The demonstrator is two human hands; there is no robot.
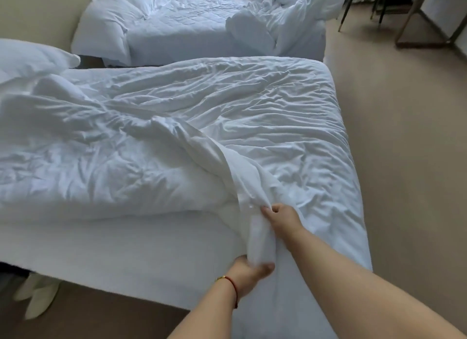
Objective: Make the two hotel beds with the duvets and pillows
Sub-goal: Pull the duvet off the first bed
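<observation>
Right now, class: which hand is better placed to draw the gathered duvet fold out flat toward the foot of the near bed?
Probably the right hand: it grips the duvet fold higher up, nearer the foot; the left hand holds the hanging end.

I'm looking into a hotel bedroom: two twin beds (227, 141) in matching white linen stand side by side on beige carpet (404, 136), with chairs (358, 7) at one o'clock.
</observation>
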